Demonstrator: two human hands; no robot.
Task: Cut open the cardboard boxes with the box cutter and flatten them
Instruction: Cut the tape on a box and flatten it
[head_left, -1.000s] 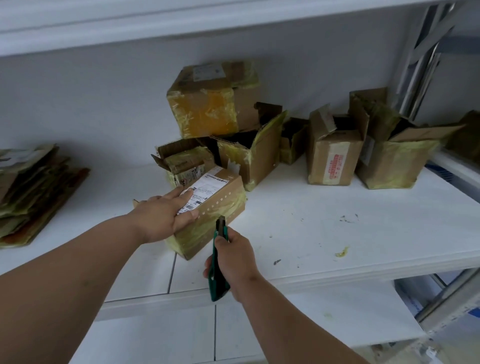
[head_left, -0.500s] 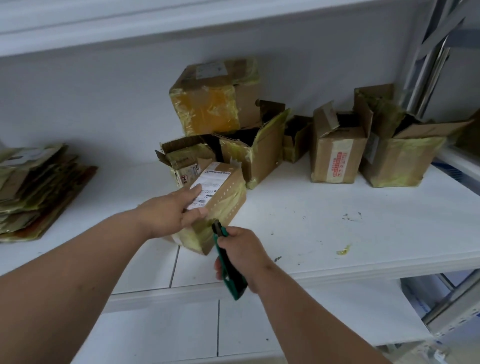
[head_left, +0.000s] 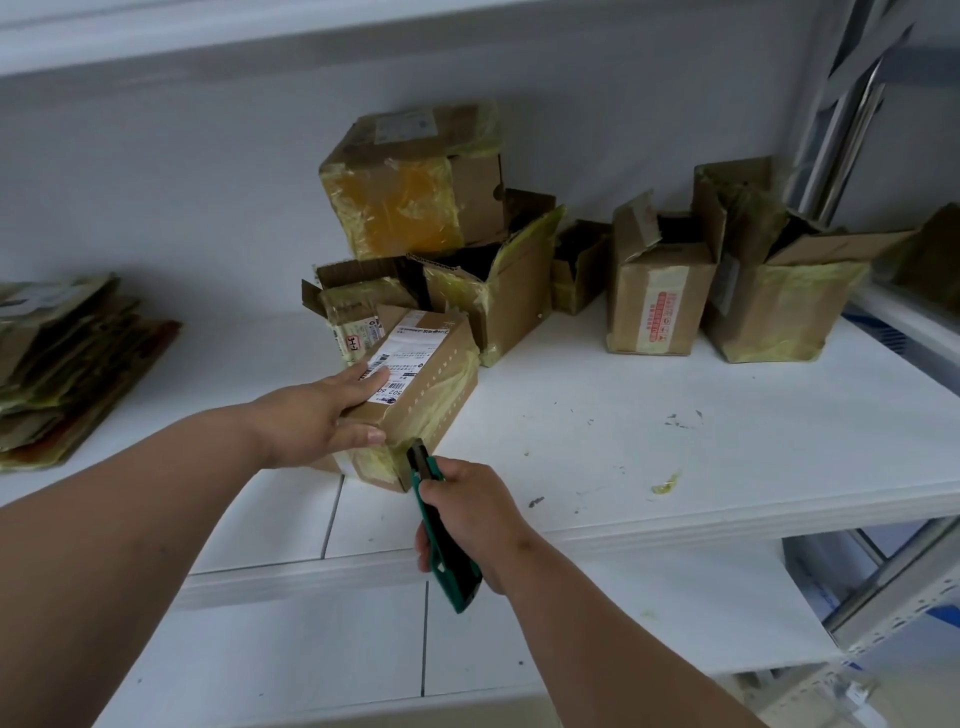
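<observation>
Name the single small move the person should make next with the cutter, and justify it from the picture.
Probably draw the box cutter along the taped near end of the labelled box: its tip sits there, gripped by the right hand, while the left hand steadies the box.

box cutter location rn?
Head view, lower centre: the green box cutter is gripped in the right hand, its tip at the near taped corner of the labelled box that the left hand steadies.
</observation>
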